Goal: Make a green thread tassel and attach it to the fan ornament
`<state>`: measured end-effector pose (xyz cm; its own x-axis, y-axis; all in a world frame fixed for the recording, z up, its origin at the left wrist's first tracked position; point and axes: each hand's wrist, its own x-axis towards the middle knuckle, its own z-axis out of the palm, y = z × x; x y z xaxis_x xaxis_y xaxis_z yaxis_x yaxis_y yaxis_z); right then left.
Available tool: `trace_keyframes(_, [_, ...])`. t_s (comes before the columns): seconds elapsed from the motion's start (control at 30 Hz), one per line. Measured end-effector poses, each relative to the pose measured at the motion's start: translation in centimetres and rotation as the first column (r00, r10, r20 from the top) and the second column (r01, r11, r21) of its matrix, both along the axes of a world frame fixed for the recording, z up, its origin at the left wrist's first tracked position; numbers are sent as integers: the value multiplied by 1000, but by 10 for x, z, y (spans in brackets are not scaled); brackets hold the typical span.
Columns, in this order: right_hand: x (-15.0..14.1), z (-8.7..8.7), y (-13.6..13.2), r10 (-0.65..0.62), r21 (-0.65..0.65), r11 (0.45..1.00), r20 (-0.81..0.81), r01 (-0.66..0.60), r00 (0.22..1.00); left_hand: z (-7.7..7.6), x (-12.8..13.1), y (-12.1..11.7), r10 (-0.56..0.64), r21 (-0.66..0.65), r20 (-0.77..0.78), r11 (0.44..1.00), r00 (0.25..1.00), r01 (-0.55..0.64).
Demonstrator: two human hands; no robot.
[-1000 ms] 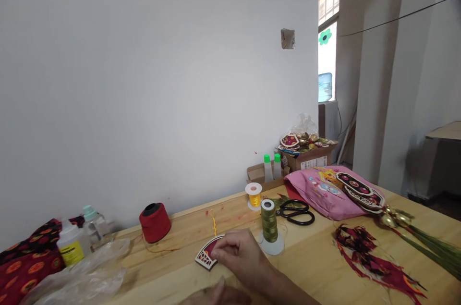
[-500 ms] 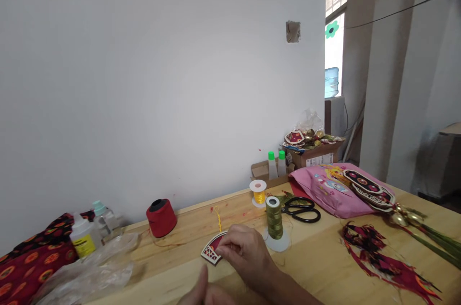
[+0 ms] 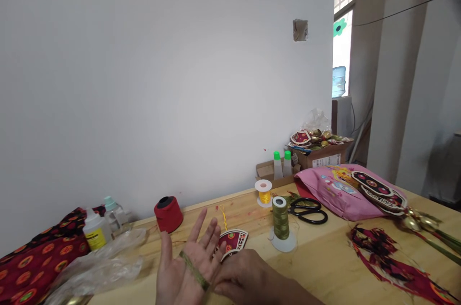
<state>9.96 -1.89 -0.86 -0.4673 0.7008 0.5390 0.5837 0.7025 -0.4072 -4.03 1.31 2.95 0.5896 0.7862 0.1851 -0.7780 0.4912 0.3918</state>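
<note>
My left hand (image 3: 189,266) is raised palm up with its fingers spread. A band of green thread (image 3: 194,270) lies across its palm, seemingly several strands wound together. My right hand (image 3: 247,276) is closed in a pinch at the left hand's little-finger side, by the end of that band; its fingertips are partly hidden. Behind the hands lies a fan-shaped piece (image 3: 232,241), dark red with a white cut-out border and a yellow cord loop (image 3: 224,217) at its top. The green thread spool (image 3: 280,221) stands upright just beyond my right hand.
A red thread cone (image 3: 168,214), a yellow thread spool (image 3: 264,193) and black-handled scissors (image 3: 310,211) stand or lie at the back. At left are bottles (image 3: 96,235), plastic bags (image 3: 104,264) and patterned cloth (image 3: 43,257). To the right are a pink bag (image 3: 333,194) and cloth scraps (image 3: 392,262).
My left hand has risen from the bottom edge and opened palm up, showing the green thread across it. My right hand has moved down off the fan piece. The view has turned slightly left.
</note>
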Motion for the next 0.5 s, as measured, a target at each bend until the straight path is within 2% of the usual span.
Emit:
trace_keyframes(0.13, [2,12,-5,-46,93,995,182,30,982,-2,-5,5,168,-41,-91,984,982,-172])
trace_keyframes(0.23, [2,17,-7,-99,176,982,191,65,977,-3,-5,6,198,-25,-217,978,956,-209])
trace_keyframes(0.4, [8,22,-3,-44,325,945,20,35,999,-6,7,0,56,23,-449,998,892,-51])
trace_keyframes(0.5, [13,24,-1,-111,371,922,-22,111,994,-11,17,-6,-68,-11,-564,997,823,75])
